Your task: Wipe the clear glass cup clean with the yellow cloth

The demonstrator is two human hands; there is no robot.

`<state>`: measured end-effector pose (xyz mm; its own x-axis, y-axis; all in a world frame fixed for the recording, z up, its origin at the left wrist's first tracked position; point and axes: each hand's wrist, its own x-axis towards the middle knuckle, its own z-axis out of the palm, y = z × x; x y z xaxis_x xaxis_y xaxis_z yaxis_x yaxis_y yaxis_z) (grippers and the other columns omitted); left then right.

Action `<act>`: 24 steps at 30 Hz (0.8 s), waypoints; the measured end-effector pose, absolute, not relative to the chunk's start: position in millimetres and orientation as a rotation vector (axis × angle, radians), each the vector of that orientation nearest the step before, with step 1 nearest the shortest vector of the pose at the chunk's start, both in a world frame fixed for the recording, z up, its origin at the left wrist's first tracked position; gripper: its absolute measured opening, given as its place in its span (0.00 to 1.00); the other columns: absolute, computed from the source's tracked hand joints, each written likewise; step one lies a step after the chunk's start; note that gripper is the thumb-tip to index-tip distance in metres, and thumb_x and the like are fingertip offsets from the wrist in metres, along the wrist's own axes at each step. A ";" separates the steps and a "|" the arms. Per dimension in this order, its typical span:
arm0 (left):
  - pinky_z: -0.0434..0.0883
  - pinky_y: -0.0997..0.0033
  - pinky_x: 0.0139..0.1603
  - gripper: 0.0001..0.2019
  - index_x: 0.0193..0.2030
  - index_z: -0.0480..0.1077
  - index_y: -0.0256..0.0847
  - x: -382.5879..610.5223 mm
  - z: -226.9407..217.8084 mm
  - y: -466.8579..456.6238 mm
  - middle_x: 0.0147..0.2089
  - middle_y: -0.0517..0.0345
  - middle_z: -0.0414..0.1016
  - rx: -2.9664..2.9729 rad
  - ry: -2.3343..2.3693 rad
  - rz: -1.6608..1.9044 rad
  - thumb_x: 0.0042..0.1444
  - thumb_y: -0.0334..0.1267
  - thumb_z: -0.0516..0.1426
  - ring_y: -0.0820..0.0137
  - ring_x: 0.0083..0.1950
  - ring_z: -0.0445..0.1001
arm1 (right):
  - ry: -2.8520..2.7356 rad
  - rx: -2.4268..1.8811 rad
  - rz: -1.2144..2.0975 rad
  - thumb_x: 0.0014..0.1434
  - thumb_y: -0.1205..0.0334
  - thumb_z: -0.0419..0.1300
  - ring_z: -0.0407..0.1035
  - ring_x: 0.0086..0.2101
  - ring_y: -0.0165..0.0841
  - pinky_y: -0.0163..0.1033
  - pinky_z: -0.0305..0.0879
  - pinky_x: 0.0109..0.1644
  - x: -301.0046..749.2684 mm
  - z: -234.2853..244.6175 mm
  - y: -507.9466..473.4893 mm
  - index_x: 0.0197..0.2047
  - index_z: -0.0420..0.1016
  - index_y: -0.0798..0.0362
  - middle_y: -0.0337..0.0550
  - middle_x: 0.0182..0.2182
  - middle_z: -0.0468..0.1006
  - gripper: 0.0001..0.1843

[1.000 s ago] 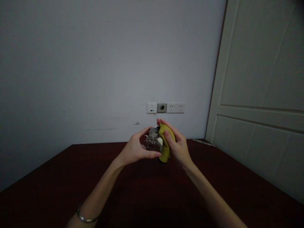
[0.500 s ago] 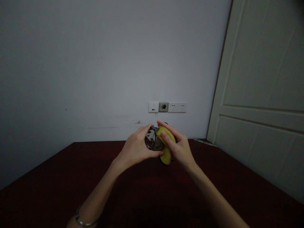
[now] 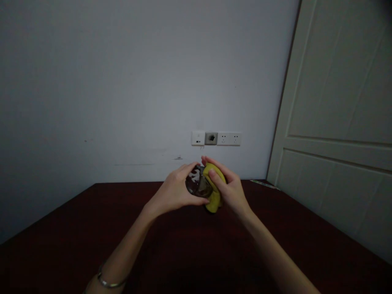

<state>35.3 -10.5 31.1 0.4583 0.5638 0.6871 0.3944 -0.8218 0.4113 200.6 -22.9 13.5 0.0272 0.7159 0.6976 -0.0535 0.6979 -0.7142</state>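
My left hand (image 3: 175, 188) is curved around a clear, glassy round vessel (image 3: 194, 182), perhaps a glass, tipped on its side above the table. Thumb below and fingers above grip its rim area. From the right, my right hand (image 3: 231, 187) pinches a yellow cloth (image 3: 214, 200) and presses it against the vessel's right end. The cloth's lower part hangs down beneath the thumb. Part of the vessel is hidden behind the cloth and fingers. A metal bangle (image 3: 110, 282) circles my left forearm.
The dark red table (image 3: 196, 253) reaches back to a pale wall (image 3: 137, 81). Low on the wall sit switch and socket plates (image 3: 229, 139). A white panelled door (image 3: 339, 122) stands at the right. A thin flat strip (image 3: 263, 184) lies at the table's back right edge.
The vessel has turned and tilted slightly in my left hand, and the cloth has shifted a little around its end. Both hands stay in nearly the same place.
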 end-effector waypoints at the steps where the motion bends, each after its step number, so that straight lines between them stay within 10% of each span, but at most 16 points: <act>1: 0.68 0.54 0.56 0.39 0.56 0.65 0.41 35.6 30.6 -9.5 0.55 0.49 0.71 2.457 0.807 1.267 0.34 0.44 0.70 0.57 0.53 0.70 | -1.409 -0.574 0.690 0.56 0.50 0.61 0.68 0.54 0.41 0.52 0.63 0.59 201.1 12.3 -21.3 0.52 0.74 0.45 0.43 0.54 0.75 0.20; 5: 0.72 0.59 0.49 0.40 0.56 0.65 0.39 37.8 27.2 -2.0 0.52 0.49 0.74 2.100 0.646 1.141 0.33 0.41 0.71 0.60 0.47 0.75 | -1.443 -0.484 0.738 0.57 0.47 0.59 0.65 0.56 0.41 0.53 0.60 0.61 204.1 7.2 -17.1 0.55 0.70 0.44 0.44 0.57 0.71 0.24; 11: 0.71 0.61 0.50 0.35 0.51 0.69 0.35 39.1 23.6 6.7 0.48 0.48 0.76 1.793 0.423 1.092 0.34 0.44 0.71 0.59 0.48 0.75 | -1.649 -0.458 0.698 0.34 0.56 0.75 0.58 0.61 0.44 0.53 0.53 0.65 208.8 7.6 -21.6 0.65 0.53 0.39 0.45 0.65 0.57 0.56; 19: 0.72 0.67 0.43 0.37 0.52 0.66 0.33 43.5 21.8 8.3 0.46 0.45 0.76 1.750 0.529 1.123 0.35 0.49 0.70 0.62 0.45 0.75 | -1.665 -0.549 0.678 0.40 0.63 0.72 0.65 0.56 0.41 0.50 0.60 0.61 208.2 10.5 -23.3 0.66 0.50 0.41 0.49 0.63 0.59 0.53; 24: 0.74 0.69 0.30 0.53 0.68 0.43 0.41 31.3 21.5 8.0 0.56 0.36 0.69 1.749 0.575 0.938 0.41 0.53 0.66 0.58 0.45 0.75 | -1.573 -0.583 0.696 0.38 0.60 0.73 0.69 0.52 0.41 0.50 0.64 0.58 206.5 10.9 -19.5 0.65 0.55 0.44 0.48 0.57 0.69 0.52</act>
<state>31.3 8.0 21.5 0.5819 0.7467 0.3221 -0.0516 -0.3614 0.9310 206.5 -19.5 10.9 -0.1148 0.7173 0.6873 -0.0258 0.6895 -0.7239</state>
